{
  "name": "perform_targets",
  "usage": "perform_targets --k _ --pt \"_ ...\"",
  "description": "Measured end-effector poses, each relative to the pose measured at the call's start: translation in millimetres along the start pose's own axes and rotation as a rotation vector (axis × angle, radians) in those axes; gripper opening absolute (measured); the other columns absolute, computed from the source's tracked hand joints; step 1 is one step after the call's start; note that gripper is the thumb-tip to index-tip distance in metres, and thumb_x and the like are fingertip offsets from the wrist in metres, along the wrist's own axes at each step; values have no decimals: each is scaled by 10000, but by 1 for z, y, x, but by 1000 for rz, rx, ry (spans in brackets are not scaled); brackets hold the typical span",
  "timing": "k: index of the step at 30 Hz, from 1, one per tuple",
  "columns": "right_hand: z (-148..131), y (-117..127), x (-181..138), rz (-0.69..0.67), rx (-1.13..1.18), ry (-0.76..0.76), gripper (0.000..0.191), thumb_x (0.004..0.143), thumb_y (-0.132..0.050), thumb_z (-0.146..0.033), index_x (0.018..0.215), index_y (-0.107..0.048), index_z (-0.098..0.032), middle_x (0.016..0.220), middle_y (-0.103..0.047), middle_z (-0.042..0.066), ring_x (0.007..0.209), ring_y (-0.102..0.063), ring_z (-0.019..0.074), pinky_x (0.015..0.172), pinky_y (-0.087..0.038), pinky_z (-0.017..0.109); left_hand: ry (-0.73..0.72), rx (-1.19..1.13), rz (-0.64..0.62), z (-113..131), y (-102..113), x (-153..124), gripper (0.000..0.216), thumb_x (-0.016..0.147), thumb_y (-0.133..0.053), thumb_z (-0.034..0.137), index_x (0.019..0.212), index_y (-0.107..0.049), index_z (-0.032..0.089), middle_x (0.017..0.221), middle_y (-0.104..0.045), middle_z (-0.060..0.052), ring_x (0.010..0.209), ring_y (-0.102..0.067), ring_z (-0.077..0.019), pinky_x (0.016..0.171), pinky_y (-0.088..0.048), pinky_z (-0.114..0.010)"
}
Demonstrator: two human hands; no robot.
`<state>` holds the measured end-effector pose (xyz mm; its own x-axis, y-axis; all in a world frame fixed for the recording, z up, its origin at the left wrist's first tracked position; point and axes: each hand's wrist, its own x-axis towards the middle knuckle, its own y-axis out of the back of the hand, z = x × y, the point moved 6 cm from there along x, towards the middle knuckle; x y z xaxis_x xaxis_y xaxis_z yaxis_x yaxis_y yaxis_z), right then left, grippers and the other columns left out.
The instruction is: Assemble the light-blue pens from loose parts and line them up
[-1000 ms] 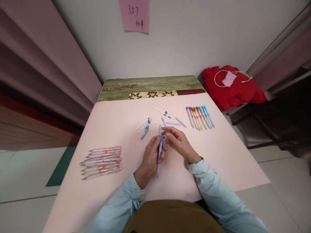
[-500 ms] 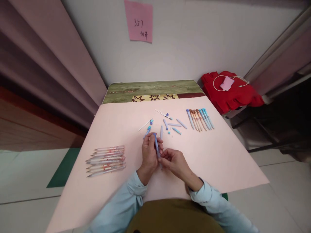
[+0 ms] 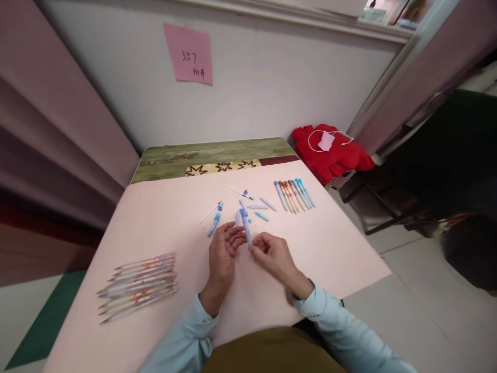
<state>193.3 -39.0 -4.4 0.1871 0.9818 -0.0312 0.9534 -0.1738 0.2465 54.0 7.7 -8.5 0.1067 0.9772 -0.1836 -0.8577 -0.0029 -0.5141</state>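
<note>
My right hand (image 3: 276,255) pinches a blue-lavender pen (image 3: 246,230) by its lower end, with its darker blue cap end pointing away from me. Just left of the pen, my left hand (image 3: 224,251) is open, fingers apart and curved, their tips close to the barrel; whether they touch it I cannot tell. Beyond the hands lie loose pen parts: a blue barrel piece with a turquoise top (image 3: 213,226), a lavender barrel (image 3: 267,203), a short turquoise piece (image 3: 261,215) and thin white refills (image 3: 209,212) with dark ends.
At the right of the pink-covered table (image 3: 310,259) lies a row of pens (image 3: 293,196) with blue, brown and turquoise tops. Several patterned pale pens (image 3: 142,285) lie at the left. A red cloth (image 3: 330,155) with a white cord is beyond the table's right corner.
My left hand has let go of the pen and opened, moving slightly left of it. My right hand now holds the pen alone. The camera view has turned to the right.
</note>
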Motion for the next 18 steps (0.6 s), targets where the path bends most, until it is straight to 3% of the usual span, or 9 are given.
perform_targets --k 3,9,12,18 --pt "0 37 22 119 -86 35 158 774 -654 -358 773 -640 -200 595 -611 -14 530 -546 136 522 -413 240 24 27 26 -4 3 3 482 857 -560 599 1041 -591 155 975 -720 -123 787 -704 -197 775 -560 -369" --pt "-2 98 76 328 -470 64 136 752 -596 -293 690 -671 -199 612 -672 15 607 -605 173 607 -417 258 104 136 19 -10 4 0 456 825 -614 568 968 -628 134 826 -705 -87 611 -639 -148 590 -521 -286" --pt "3 108 96 362 -620 30 132 732 -583 -262 676 -682 -194 660 -700 26 642 -614 177 619 -399 263 124 145 30 -11 5 0 426 824 -623 540 941 -630 130 780 -694 -74 598 -627 -146 571 -512 -278" --pt "9 105 112 345 -751 -38 167 739 -574 -242 736 -729 -181 737 -732 64 723 -636 193 615 -382 264 132 152 11 -13 6 2 377 822 -640 499 922 -631 136 757 -688 -62 596 -616 -136 561 -500 -261"
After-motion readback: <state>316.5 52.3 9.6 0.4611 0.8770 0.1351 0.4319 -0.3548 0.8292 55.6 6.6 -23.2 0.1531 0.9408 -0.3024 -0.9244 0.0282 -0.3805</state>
